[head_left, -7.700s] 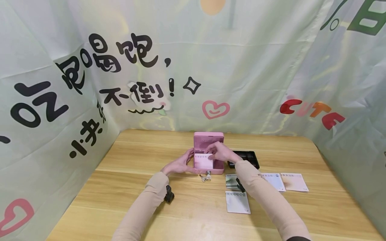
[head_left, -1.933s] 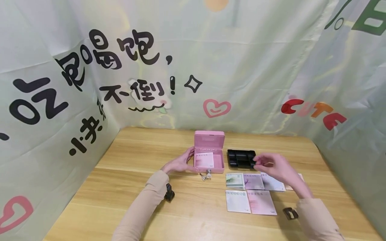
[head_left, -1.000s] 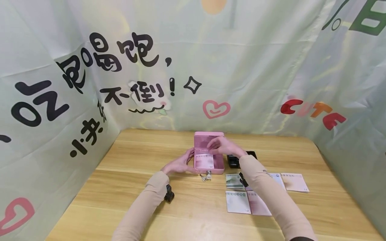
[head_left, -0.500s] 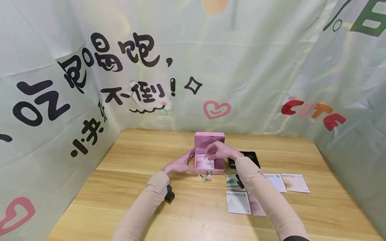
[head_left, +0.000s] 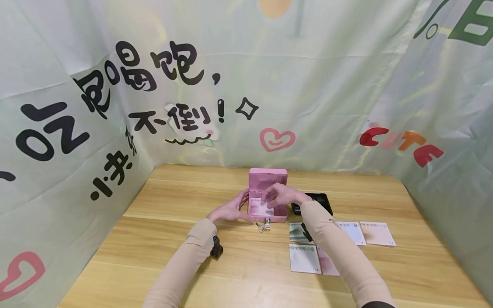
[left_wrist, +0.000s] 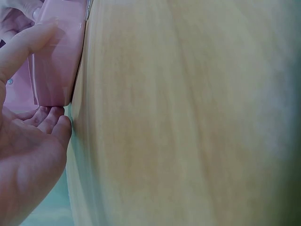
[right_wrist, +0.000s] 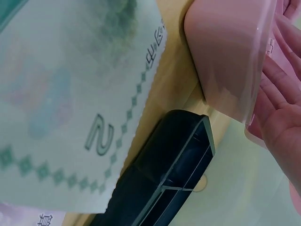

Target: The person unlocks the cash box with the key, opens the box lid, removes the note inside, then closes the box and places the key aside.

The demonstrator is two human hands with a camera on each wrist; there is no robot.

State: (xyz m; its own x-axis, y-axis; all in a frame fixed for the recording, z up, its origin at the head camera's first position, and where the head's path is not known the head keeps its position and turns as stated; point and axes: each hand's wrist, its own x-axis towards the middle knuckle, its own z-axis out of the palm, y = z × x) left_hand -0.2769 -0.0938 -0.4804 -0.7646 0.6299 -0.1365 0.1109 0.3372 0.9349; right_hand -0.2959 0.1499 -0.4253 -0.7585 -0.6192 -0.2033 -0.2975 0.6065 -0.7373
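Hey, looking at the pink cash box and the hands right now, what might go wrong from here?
The raised lid of the pink cash box stands right behind the right hand; a bump might drop it on the fingers. The note under that hand could crease if pressed in crooked. The right sleeve lies over the play notes on the table and may sweep them when it pulls back.
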